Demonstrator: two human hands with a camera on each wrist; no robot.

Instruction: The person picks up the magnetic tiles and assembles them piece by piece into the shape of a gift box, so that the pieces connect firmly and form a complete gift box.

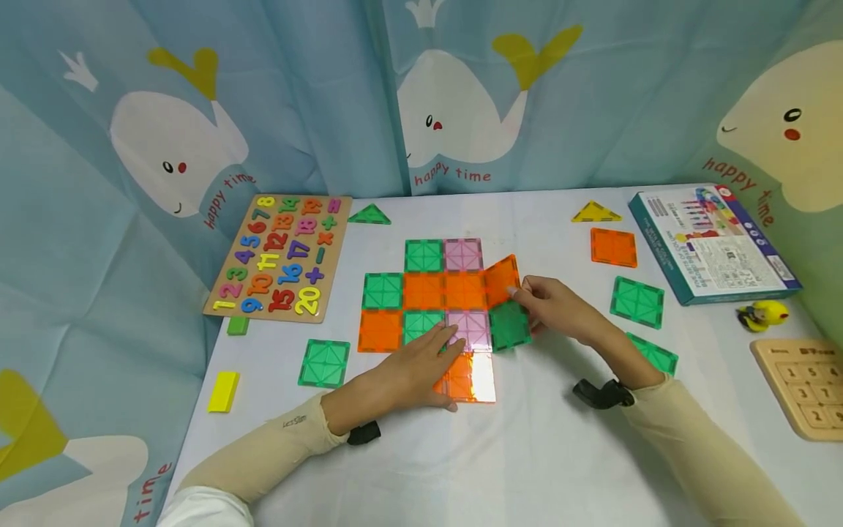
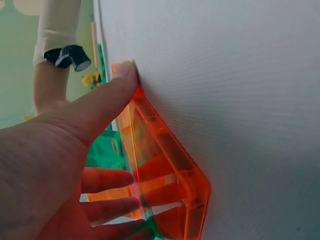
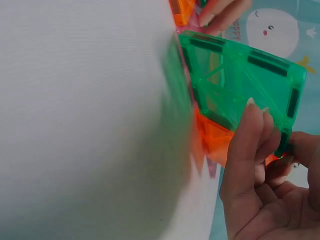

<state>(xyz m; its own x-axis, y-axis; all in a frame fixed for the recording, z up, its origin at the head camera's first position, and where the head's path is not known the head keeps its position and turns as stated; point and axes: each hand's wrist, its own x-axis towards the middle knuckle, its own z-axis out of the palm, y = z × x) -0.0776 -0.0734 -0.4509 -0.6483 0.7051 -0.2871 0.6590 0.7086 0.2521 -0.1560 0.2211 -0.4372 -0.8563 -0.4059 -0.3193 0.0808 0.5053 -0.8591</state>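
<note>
On the white worktop (image 1: 540, 454), my left hand (image 1: 411, 373) lies flat with fingers spread on the tile mat (image 1: 424, 291), over an orange tile (image 1: 469, 377). My right hand (image 1: 553, 307) pinches a green tile (image 1: 508, 326), tilted up at the mat's right edge.

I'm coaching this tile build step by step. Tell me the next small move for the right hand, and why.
Probably keep tilting the two end tiles up. The right hand pinches the green tile and orange tile, both already lifted off the white table, while the left hand lies flat on the rest of the tile mat, steadying it.
</note>
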